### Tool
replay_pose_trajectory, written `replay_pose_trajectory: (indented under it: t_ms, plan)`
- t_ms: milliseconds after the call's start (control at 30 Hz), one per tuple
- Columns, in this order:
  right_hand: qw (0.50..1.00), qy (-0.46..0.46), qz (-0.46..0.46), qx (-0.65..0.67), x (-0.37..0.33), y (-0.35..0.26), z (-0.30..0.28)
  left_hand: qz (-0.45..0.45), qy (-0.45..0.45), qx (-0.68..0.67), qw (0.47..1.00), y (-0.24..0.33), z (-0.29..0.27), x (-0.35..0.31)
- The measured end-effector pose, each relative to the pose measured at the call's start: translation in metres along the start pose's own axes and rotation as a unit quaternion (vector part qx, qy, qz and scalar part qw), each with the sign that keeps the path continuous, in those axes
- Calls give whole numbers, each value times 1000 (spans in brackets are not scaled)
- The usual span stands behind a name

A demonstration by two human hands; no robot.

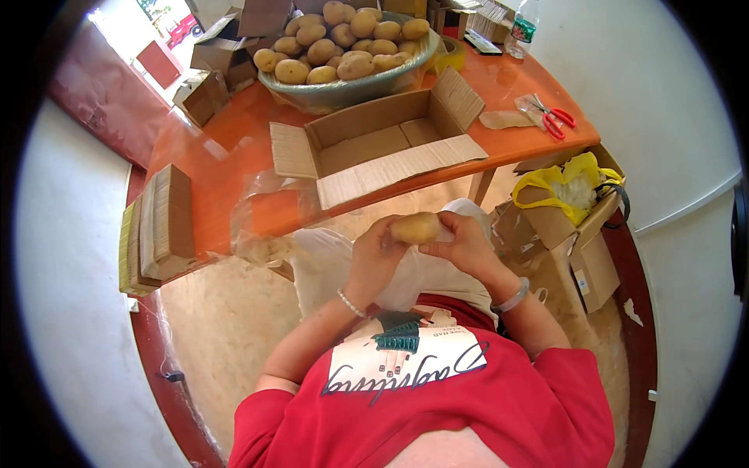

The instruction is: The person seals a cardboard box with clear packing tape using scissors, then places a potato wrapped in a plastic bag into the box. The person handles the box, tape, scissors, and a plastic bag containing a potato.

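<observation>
I hold a yellow-brown potato in front of my lap with both hands. My left hand grips its left end, and my right hand grips its right end. A thin clear plastic sheet hangs under and behind the potato, over my white trousers. An open cardboard box with nothing in it lies on the orange table just beyond my hands. Behind the box stands a big green bowl heaped with several potatoes.
A stack of flat cardboard lies on the table's left corner. Red scissors lie at the table's right end, a plastic bottle beyond them. On the floor to the right stands an open carton with a yellow bag. More boxes lie far left.
</observation>
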State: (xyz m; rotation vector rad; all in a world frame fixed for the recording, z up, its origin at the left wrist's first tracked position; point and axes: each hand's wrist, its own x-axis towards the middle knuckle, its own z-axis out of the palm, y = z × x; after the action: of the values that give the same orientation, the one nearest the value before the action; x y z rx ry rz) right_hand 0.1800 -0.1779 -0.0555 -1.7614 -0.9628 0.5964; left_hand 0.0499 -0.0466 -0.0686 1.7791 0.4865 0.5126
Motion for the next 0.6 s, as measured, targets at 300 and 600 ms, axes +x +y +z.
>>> replay_pose_trajectory:
  t_ms: [300, 600]
  plan:
    - [980, 96, -49, -170, 3, 6, 28, -48, 39, -115, 991, 6, 9, 4]
    - [895, 125, -191, -383, 5, 3, 34, -234, -137, -477, 836, 17, 21, 1]
